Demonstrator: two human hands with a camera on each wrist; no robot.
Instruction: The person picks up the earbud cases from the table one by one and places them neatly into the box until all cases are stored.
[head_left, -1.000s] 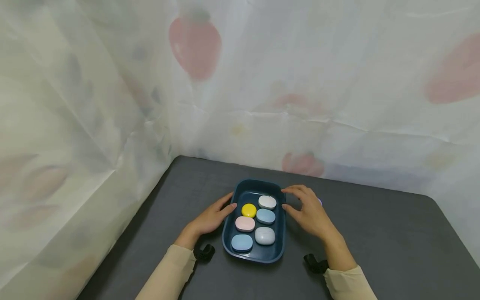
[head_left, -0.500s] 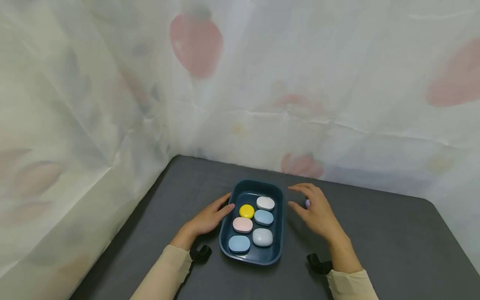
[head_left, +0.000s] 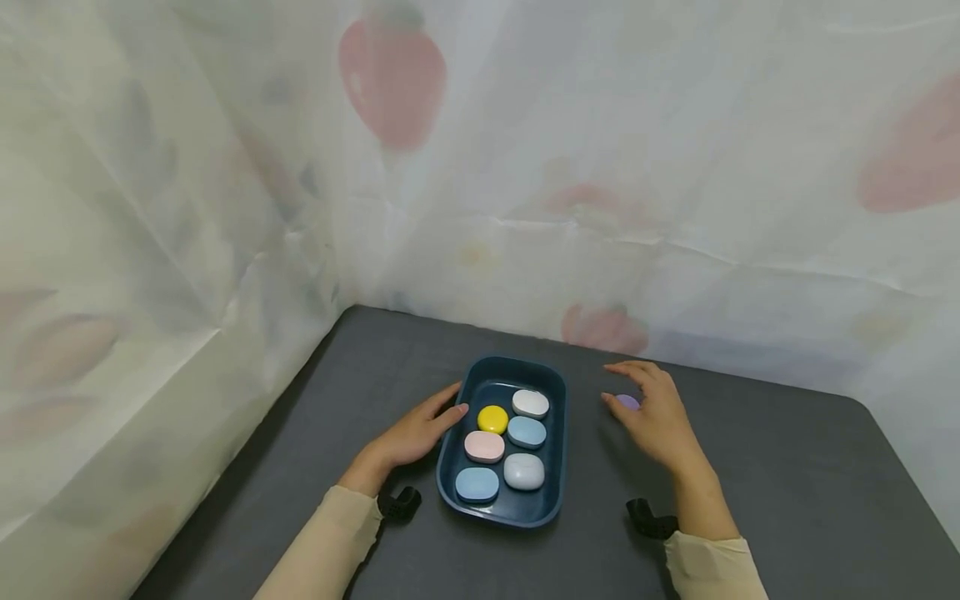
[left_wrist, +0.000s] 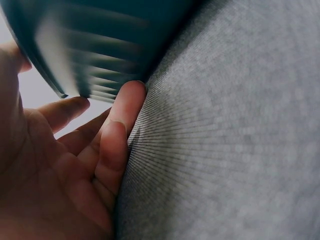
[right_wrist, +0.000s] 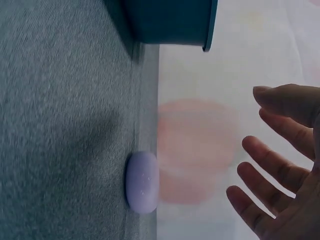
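Observation:
A dark blue tray [head_left: 500, 515] holds several smooth, rounded pieces like soap bars: white [head_left: 530, 404], yellow [head_left: 492, 419], pink [head_left: 484, 447], light blue [head_left: 477, 485] and pale grey [head_left: 523, 472] among them. At its left side my left hand [head_left: 408, 435] holds the tray, thumb over the rim and fingers against the outer wall; the left wrist view shows those fingers [left_wrist: 131, 102] low by the table. To the right of the tray, my right hand [head_left: 660, 421] hovers with thumb and fingers spread, holding nothing. A purple soap bar [right_wrist: 142, 182] lies on the table beneath it, partly hidden in the head view.
The grey table [head_left: 787, 492] extends to the right of the tray. Behind it and along its left side hangs a pale curtain [head_left: 525, 167] printed with strawberries. A black strap [head_left: 651, 521] sticks out from my right wrist.
My right hand has moved away from the tray's right rim and out to the right, over the purple soap bar. My left hand stays at the tray, which sits slightly further left in view.

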